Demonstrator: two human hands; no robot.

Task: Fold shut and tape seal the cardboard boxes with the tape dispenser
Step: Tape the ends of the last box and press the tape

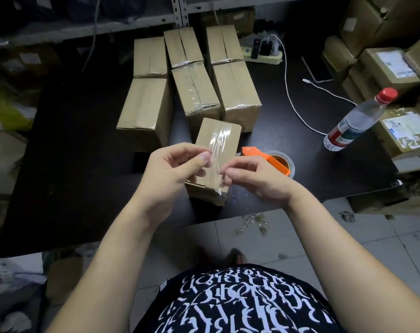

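A small cardboard box (pixel 216 138) lies at the near edge of the black table (pixel 84 164), flaps folded shut. A strip of clear tape (pixel 216 164) runs over its top and down its near end. My left hand (pixel 173 169) pinches the strip's left side between thumb and fingers just above the box. My right hand (pixel 250 174) pinches the strip from the right with curled fingers. The orange tape dispenser (pixel 269 161) with its tape roll lies on the table right behind my right hand. Several taped boxes (pixel 197 90) stand in rows farther back.
A clear bottle with a red cap (pixel 358 118) lies tilted at the table's right. A white cable (pixel 293 97), a power strip (pixel 262 55) and a phone (pixel 318 68) are at the back right. Stacked parcels (pixel 396 121) crowd the right side. Scraps lie on the floor tiles.
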